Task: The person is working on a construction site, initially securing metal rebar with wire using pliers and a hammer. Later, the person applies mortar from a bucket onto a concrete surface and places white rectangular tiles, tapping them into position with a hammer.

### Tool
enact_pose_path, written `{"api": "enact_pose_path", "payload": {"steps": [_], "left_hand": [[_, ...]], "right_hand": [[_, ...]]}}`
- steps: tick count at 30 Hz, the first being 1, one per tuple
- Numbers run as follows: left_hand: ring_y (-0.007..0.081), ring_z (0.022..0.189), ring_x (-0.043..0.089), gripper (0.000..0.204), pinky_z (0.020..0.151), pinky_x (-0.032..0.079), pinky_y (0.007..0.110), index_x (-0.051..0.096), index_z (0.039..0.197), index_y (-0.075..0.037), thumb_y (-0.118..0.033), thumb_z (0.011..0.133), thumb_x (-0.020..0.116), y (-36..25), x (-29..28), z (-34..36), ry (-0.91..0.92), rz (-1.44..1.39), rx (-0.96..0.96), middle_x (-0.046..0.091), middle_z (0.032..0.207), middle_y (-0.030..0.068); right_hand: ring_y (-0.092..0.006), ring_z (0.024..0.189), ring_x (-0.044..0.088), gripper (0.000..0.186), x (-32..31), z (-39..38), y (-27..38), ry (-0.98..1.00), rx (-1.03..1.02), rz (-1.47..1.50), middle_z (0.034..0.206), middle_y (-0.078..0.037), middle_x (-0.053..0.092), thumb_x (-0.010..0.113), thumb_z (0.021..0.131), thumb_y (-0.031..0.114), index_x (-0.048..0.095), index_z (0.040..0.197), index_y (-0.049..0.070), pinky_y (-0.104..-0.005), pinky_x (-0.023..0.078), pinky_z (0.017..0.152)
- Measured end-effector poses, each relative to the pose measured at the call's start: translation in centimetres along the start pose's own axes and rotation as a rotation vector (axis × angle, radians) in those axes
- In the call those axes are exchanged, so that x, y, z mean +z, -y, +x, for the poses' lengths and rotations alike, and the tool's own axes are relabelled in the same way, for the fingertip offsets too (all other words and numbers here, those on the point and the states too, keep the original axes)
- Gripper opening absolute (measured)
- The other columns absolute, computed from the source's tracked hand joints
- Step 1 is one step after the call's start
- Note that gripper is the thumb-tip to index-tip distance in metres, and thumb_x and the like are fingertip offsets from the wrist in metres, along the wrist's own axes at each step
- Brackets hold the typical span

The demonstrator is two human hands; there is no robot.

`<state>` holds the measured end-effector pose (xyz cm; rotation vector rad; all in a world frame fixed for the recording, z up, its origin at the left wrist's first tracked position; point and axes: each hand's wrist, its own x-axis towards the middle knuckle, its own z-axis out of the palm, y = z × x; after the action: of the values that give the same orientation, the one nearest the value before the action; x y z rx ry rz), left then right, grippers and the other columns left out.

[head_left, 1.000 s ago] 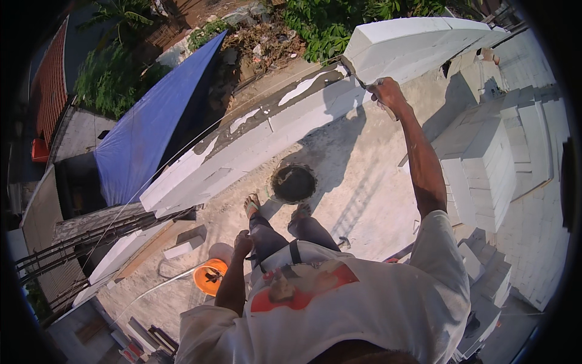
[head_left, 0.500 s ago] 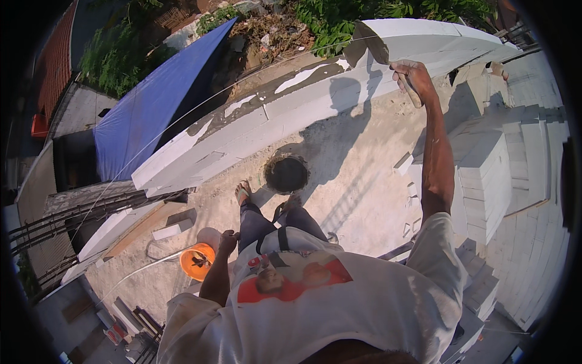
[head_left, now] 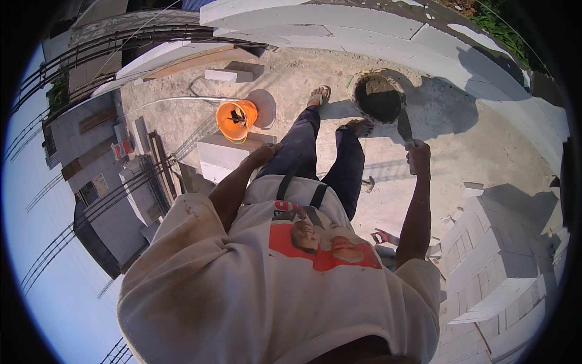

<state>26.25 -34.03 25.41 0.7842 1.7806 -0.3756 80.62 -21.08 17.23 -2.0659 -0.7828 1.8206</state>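
My right hand (head_left: 418, 156) is closed round the handle of a trowel (head_left: 404, 126). The trowel's blade points away from me, at the near right rim of a round mortar container (head_left: 395, 112) on the concrete floor. Dark grey wet mortar (head_left: 379, 92) lies inside it. Down by my left thigh, my left hand (head_left: 265, 153) has its fingers loosely stretched against the trouser leg and holds nothing that I can see. Beyond the container curves a low wall of white blocks (head_left: 364, 30), with grey mortar along its top.
An orange bucket (head_left: 245, 112) with dark tools inside stands left of my feet, beside a white block (head_left: 221, 155). A hammer (head_left: 368, 184) lies on the floor by my right leg. Stacked white blocks (head_left: 485, 249) fill the near right. Dark bars (head_left: 176, 31) jut out at far left.
My right hand has brought the trowel down from the top of the wall to the mortar container. The view has turned left, and my left hand stays by my thigh.
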Motion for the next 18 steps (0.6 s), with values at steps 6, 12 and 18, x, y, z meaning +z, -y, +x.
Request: {"api": "enact_pose_path", "payload": {"steps": [6, 12, 18], "left_hand": [[0.0299, 0.117, 0.067, 0.056, 0.1, 0.051, 0.039, 0.06, 0.136, 0.004, -0.04, 0.103, 0.061, -2.2, -0.2, -3.7, 0.075, -0.103, -0.038, 0.068, 0.127, 0.0234], [0.038, 0.126, 0.063, 0.065, 0.107, 0.047, 0.044, 0.058, 0.138, 0.006, -0.044, 0.097, 0.067, 2.8, 0.8, -4.2, -0.001, -0.02, -0.01, 0.063, 0.135, 0.0294], [0.0417, 0.133, 0.057, 0.077, 0.112, 0.043, 0.048, 0.05, 0.146, 0.005, -0.051, 0.096, 0.063, 10.5, 0.8, -1.7, -0.038, 0.045, -0.072, 0.059, 0.141, 0.0317]], "right_hand": [[-0.0144, 0.052, 0.059, 0.015, 7.4, 9.0, -4.4, 0.141, 0.137, -0.19, 0.068, -0.006, 0.061, 0.069, 0.087, 0.013, 0.067, 0.093, 0.0, -0.0316, 0.044, 0.04], [-0.0166, 0.063, 0.067, 0.028, 10.0, 13.2, -10.5, 0.138, 0.088, -0.192, 0.08, -0.008, 0.068, 0.067, 0.088, 0.012, 0.065, 0.111, -0.002, -0.032, 0.055, 0.049], [-0.0215, 0.088, 0.072, 0.059, 12.5, 5.2, -11.1, 0.283, 0.087, -0.283, 0.108, -0.012, 0.072, 0.067, 0.094, 0.023, 0.052, 0.146, -0.002, -0.0376, 0.06, 0.068]]}}
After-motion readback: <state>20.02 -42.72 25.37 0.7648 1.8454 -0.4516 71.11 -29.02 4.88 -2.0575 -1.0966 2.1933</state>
